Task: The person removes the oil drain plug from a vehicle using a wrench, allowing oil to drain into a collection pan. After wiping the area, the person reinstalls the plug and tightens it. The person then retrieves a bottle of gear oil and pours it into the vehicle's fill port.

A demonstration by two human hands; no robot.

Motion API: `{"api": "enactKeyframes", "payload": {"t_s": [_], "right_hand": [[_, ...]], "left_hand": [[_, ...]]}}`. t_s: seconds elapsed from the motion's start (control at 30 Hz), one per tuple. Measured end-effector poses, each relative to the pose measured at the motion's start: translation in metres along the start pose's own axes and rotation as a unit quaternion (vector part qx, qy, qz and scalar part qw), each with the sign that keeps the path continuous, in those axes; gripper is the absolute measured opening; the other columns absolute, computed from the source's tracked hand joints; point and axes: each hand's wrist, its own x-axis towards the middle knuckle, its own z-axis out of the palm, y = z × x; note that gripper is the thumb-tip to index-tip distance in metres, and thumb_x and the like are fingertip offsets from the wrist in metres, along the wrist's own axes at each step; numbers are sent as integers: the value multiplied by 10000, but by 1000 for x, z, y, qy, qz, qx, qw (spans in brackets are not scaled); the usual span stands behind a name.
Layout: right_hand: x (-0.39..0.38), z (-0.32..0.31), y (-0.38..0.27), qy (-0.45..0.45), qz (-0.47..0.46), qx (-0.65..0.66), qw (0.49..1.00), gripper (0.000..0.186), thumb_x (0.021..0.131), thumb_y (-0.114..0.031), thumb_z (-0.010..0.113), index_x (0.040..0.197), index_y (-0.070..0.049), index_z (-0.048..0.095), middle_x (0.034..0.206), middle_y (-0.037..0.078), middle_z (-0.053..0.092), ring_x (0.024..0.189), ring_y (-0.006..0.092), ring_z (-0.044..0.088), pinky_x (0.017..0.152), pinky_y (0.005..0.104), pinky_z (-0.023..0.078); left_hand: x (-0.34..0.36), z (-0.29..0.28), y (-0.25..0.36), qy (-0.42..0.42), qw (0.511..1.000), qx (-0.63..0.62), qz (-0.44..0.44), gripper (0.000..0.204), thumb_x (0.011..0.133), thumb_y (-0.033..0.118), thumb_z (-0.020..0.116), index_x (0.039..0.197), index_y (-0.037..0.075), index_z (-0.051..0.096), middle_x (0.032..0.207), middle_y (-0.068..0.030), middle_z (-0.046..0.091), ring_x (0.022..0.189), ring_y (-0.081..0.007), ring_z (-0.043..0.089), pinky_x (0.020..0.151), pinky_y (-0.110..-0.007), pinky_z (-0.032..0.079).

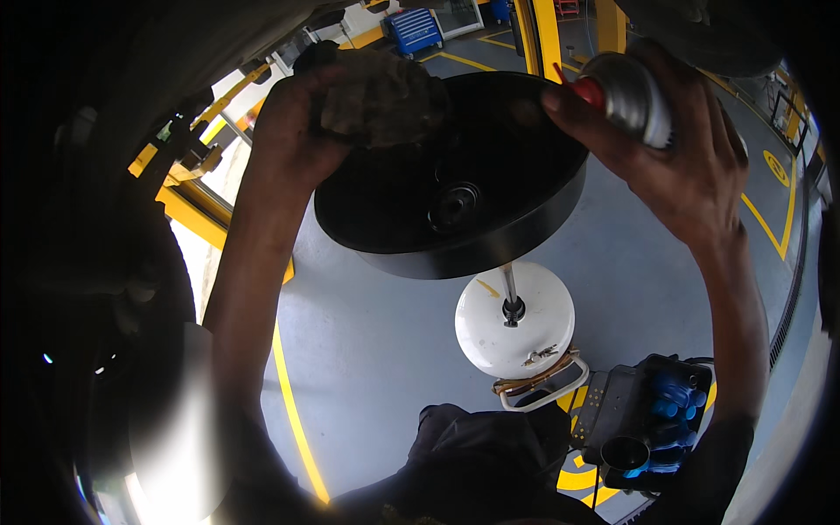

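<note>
My left hand is raised and closed round a crumpled, dirty grey-brown rag. On the other side, my right hand grips a silver aerosol spray can with a red nozzle top. The can lies tilted, its nozzle pointing left and my thumb close to the red part. Between and beneath both hands is a wide, round black drain pan with a round fitting in its dark bowl. A metal tube carries the pan above a white round tank on the floor.
A black tray with several blue bottles stands right of the tank. Dark vehicle underside parts hang overhead. Yellow lift posts rise at the back, near a blue tool cabinet. Yellow lines mark the grey floor.
</note>
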Motion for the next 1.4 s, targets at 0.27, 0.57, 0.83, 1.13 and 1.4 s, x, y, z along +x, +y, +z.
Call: {"api": "enactKeyframes", "payload": {"t_s": [0.27, 0.57, 0.83, 1.13, 1.4], "right_hand": [[103, 119, -76, -86, -133, -105, 982, 477, 809, -290, 657, 1267, -321, 524, 1206, 175, 497, 995, 382, 596, 823, 565, 549], [174, 172, -219, -175, -89, -109, 974, 410, 839, -293, 656, 1244, -287, 593, 1279, 204, 455, 1071, 413, 528, 799, 548, 540], [219, 202, -287, -244, -83, -182, 949, 400, 871, -310, 641, 1264, -253, 586, 1296, 211, 439, 1129, 440, 484, 857, 553, 532], [237, 202, -303, -261, -50, -174, 948, 407, 879, -216, 646, 1279, -255, 583, 1264, 189, 459, 1037, 386, 587, 740, 467, 584], [208, 119, -255, -233, 96, -218, 943, 567, 815, -212, 748, 1324, -357, 547, 1219, 133, 526, 937, 286, 658, 661, 354, 612]], "left_hand": [[94, -11, -22, -87, 979, -182, 21, 416, 1085, 344, 293, 1040, 37, 570, 863, -88, 643, 718, -224, 642, 688, -365, 565], [152, -165, -37, -196, 943, -269, 31, 403, 1051, 319, 261, 1064, 33, 546, 967, -145, 658, 832, -304, 652, 761, -472, 561], [181, -233, -31, -216, 940, -264, 29, 376, 1055, 292, 264, 1082, 36, 539, 930, -131, 638, 820, -284, 647, 743, -455, 569], [195, -257, -19, -265, 913, -309, -21, 364, 1060, 220, 282, 1197, -32, 507, 1081, -187, 627, 957, -326, 653, 870, -496, 573], [198, -266, 7, -280, 856, -425, -95, 274, 1017, 33, 337, 1152, -146, 494, 1169, -256, 616, 1067, -339, 658, 1076, -532, 489]]}}
